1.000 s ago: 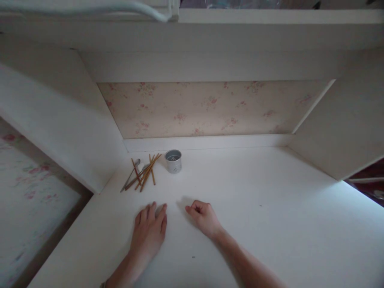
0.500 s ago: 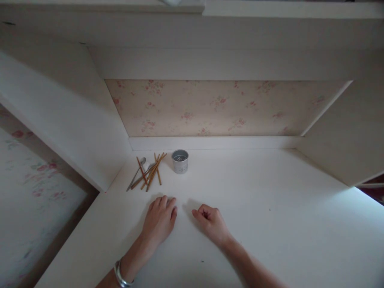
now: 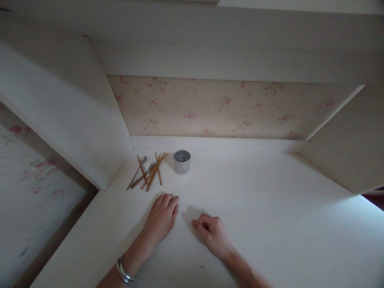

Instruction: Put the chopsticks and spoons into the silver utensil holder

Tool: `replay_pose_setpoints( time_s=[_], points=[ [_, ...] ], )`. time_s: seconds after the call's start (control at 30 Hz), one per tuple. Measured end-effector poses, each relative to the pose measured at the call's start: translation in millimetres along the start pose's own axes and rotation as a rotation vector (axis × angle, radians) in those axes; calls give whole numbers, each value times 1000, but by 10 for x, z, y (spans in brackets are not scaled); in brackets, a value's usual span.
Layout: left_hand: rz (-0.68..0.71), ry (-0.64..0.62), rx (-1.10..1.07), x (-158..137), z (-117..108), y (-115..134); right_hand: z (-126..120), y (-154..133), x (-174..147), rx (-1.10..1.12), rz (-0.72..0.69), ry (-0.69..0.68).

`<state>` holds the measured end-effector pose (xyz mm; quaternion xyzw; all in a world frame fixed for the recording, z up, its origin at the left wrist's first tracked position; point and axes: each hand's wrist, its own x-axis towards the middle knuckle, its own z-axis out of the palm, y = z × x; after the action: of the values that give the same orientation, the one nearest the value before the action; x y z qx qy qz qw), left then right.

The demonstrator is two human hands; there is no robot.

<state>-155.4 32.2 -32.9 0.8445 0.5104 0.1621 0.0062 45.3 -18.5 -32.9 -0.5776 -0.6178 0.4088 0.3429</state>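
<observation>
Two bare hands occupy the near middle of a pale surface, apart from each other and from the nearby objects. Nearest are a silvery bangle around the left wrist and, to its right, a small dark mark on the surface. The right hand is curled into a loose fist, thumb beside the index finger; nothing protrudes from it, but the inside of the curl is hidden. Slightly farther and to the left, the left hand is palm down, its fingers loosely extended and slightly bent, with no object seen in its grasp.

Beyond the left hand, at the far left, slender brown sticks lie crossed in a loose heap with a metal spoon. Just right of this heap, a grey perforated cup stands upright, its pierced floor visible through the mouth. Farthest are a white strip along the back edge and floral wallpaper.

The step in hand appears to be a pause, with nothing being lifted. Any move onto the sticks would call for a far-left reach and a finger pinch; grasping with the right hand would first require its fist to uncurl.
</observation>
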Motion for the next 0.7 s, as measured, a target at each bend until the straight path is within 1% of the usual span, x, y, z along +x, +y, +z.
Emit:
replay_pose_setpoints(
  time_s=[0.13,0.57,0.7],
  points=[
    [19,-4,11,-37,-16,-9,-5,44,42,44,11,15],
    [57,31,-4,-66,-38,-22,-8,69,36,6,-68,126],
    [51,32,-50,-69,-81,-23,8,68,124,47,-53,101]
  ],
)
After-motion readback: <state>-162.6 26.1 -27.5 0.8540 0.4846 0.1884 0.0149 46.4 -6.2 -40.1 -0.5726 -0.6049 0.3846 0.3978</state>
